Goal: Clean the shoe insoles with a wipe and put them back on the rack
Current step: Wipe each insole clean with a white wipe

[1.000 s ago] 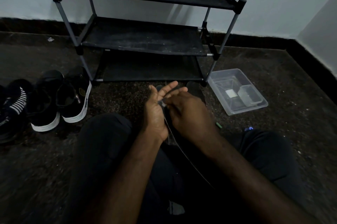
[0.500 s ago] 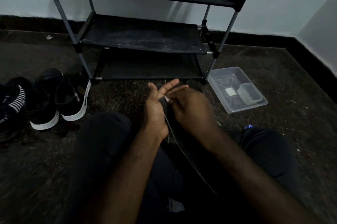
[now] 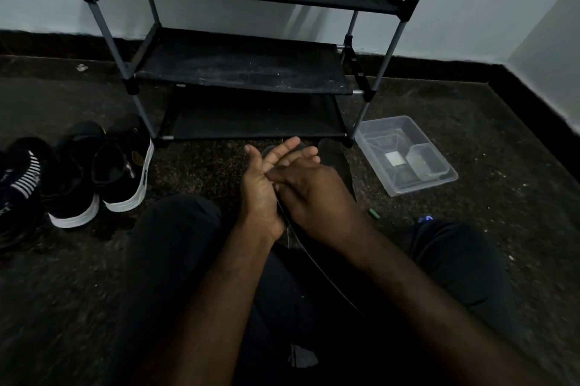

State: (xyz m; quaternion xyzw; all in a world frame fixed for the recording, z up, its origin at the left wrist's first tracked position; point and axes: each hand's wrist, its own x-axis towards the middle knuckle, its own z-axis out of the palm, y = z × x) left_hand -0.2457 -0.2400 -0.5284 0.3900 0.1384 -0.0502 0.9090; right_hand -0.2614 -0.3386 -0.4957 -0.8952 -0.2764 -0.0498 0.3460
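Note:
I sit on the floor holding a dark insole (image 3: 326,272) edge-on over my lap, with its tip between my hands. My left hand (image 3: 262,187) backs the insole from the left, fingers straight and pointing away from me. My right hand (image 3: 314,194) presses on the insole's other face with curled fingers. The wipe is hidden under those fingers. A second dark insole (image 3: 333,153) lies on the floor just beyond my right hand. The black shoe rack (image 3: 244,68) stands straight ahead against the wall, and the shelves in view are bare.
Two black shoes with white soles (image 3: 122,172) (image 3: 72,181) and a striped dark shoe (image 3: 22,178) sit on the floor at the left. A clear plastic tub (image 3: 420,189) holding a smaller clear box lies right of the rack. A small green bit (image 3: 373,214) lies by my right knee.
My right hand has slid a little down the insole toward me. A white corner of the wipe that showed under its fingertips half a second ago is now covered. My left hand stays put.

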